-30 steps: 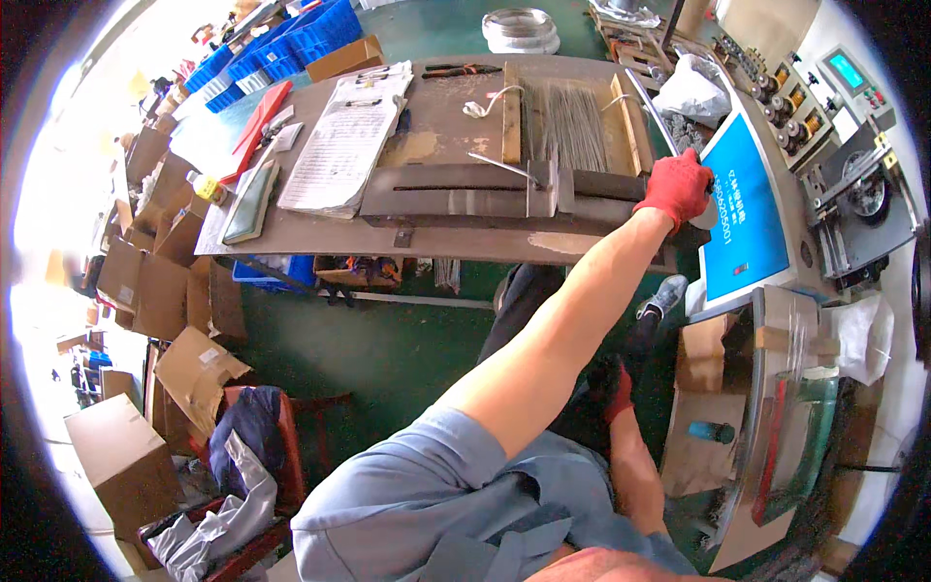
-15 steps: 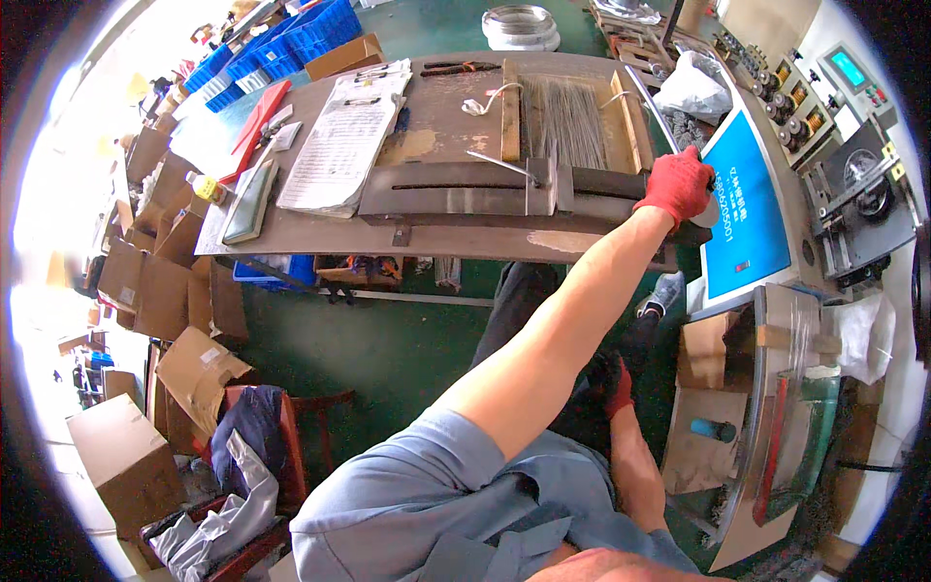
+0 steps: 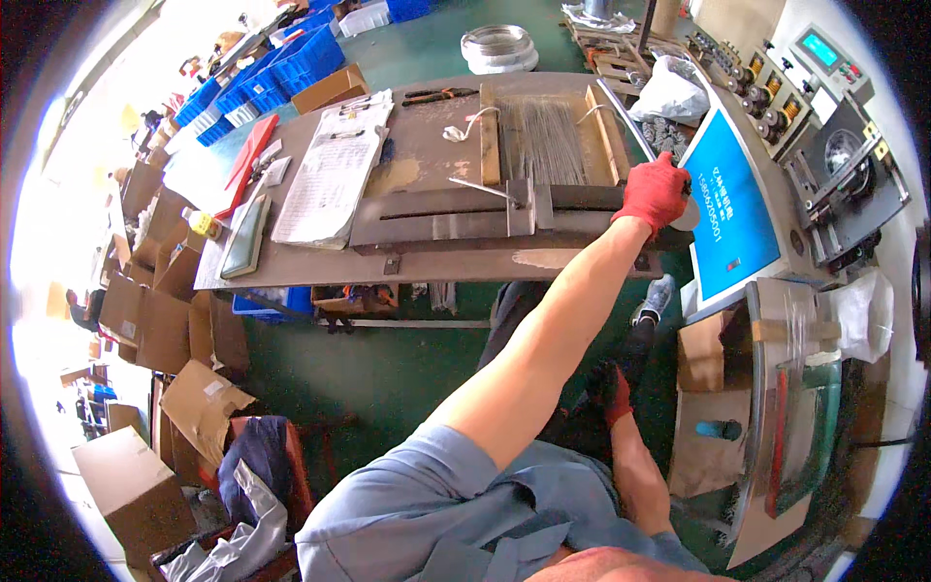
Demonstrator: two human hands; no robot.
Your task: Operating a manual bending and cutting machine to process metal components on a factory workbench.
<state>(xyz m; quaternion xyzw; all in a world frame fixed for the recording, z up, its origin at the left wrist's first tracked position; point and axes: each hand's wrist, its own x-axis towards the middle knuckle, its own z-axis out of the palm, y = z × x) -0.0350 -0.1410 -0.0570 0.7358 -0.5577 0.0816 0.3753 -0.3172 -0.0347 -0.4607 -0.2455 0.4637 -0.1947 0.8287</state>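
Two gloved hands show: left hand [image 3: 653,197] curled at the metal fixture [image 3: 432,231], hold hidden; right hand [image 3: 615,394] too shadowed to tell.

The left hand [image 3: 652,197] and right hand [image 3: 613,391] are gloved red, the sleeve [image 3: 448,461] grey-blue. The desk [image 3: 427,153] is brown with pale patches, the machine panel [image 3: 732,218] bright blue, the floor [image 3: 388,378] green.

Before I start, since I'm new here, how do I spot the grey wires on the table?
Start with the big brown table. On its top, toward the far right, two wooden strips stand apart, and the grey wires lie between them. They are many thin strands side by side, unlike the looped white cord by the left strip.
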